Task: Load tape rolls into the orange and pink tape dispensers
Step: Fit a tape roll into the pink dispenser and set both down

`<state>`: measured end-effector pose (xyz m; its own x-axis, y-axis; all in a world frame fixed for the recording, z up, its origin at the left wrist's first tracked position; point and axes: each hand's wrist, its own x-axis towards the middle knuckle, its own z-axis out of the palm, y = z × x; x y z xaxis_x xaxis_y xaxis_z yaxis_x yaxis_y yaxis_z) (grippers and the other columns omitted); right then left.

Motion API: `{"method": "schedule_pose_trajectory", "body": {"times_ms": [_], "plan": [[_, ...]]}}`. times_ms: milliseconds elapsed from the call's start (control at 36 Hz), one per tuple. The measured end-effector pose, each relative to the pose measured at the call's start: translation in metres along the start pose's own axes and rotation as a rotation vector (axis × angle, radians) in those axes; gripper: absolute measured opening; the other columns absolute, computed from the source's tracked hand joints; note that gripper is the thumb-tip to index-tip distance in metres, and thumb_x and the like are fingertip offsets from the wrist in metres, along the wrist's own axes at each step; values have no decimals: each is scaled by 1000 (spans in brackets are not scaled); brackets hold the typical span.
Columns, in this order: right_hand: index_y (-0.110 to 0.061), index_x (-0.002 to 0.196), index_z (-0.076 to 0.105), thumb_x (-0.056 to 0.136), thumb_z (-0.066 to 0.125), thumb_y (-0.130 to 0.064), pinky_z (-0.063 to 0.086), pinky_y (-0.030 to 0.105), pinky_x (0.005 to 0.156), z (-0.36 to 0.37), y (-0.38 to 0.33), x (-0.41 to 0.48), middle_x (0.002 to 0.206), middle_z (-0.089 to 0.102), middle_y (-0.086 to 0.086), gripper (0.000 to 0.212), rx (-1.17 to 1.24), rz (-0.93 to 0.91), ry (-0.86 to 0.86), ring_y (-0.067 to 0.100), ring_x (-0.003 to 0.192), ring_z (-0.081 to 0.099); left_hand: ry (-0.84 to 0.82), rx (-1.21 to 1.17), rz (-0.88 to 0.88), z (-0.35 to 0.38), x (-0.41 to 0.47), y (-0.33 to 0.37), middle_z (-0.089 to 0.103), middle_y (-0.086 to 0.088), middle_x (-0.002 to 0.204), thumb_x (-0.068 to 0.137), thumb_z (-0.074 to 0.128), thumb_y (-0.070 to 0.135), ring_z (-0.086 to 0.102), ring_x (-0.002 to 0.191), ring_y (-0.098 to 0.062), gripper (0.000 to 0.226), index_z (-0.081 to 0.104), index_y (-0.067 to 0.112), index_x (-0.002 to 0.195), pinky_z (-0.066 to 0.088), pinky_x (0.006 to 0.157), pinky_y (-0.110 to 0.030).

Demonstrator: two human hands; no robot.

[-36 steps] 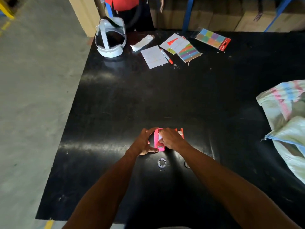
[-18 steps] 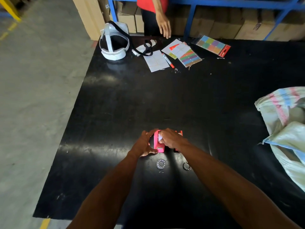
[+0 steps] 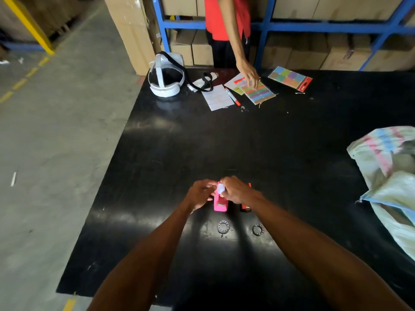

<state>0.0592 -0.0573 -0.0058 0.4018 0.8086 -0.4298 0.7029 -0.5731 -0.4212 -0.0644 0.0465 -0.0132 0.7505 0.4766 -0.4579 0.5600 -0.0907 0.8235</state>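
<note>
Both forearms reach forward over the black table point(image 3: 157, 153) and meet near its front middle. The left hand point(image 3: 198, 195) is curled, fingers bent round the left side of the pink tape dispenser point(image 3: 220, 204), gripping it where it stands on the table. The right hand point(image 3: 235, 191) arches over the dispenser's far end, thumb and fingertips pinched on a small white piece point(image 3: 221, 188) that sticks up there; whether this is tape or part of the dispenser cannot be told. Just beside the pink one, on its right and mostly hidden under the right wrist, sits the orange tape dispenser point(image 3: 245, 207), touched by neither hand as far as can be seen.

Two small tape rolls lie flat on the table nearer the person: the left tape roll point(image 3: 223, 227) in front of the pink dispenser, the right tape roll point(image 3: 257, 229) in front of the orange one, apart from each other and from the dispensers. Neither roll sits in a dispenser. A small label on the pink dispenser's near end is too small to read.

At the right edge lies a crumpled woven sack point(image 3: 388, 176); its contents are hidden. At the far end, a white headset point(image 3: 167, 79) rests beside papers, a red marker point(image 3: 232, 96) and two coloured sticker sheets point(image 3: 260, 93); another person's hand point(image 3: 249, 75) touches one sheet.
</note>
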Motion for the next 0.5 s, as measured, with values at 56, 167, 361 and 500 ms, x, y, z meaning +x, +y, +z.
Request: {"method": "schedule_pose_trajectory", "body": {"times_ms": [56,167,361,500], "plan": [[-2,109,62,91,61,-14,53,47,88,-3,-5,-6,118,67,22,22,-2,-14,23,41,113,62,22,-77,-3,2,-7,4,63,-16,97,98,53,1,59,70,-13,26,61,-12,119,51,59,-13],[-6,110,65,89,63,-18,54,47,89,-6,-8,-17,117,69,18,24,18,-31,70,39,111,63,94,-161,18,4,-18,6,67,-18,98,93,60,-1,62,81,-24,25,65,-12,115,54,68,-18],[-6,118,66,88,67,-21,45,35,93,0,-1,-45,116,64,16,34,144,-40,166,33,111,60,120,-226,27,4,-36,10,67,-21,95,95,60,3,65,70,-13,26,64,-14,114,54,65,-16],[-5,98,67,78,63,-6,48,39,91,13,21,-79,102,72,11,21,233,-21,170,31,101,66,119,-208,1,6,-44,0,69,-26,99,95,59,2,68,74,-20,24,64,-14,113,57,74,-25]]}}
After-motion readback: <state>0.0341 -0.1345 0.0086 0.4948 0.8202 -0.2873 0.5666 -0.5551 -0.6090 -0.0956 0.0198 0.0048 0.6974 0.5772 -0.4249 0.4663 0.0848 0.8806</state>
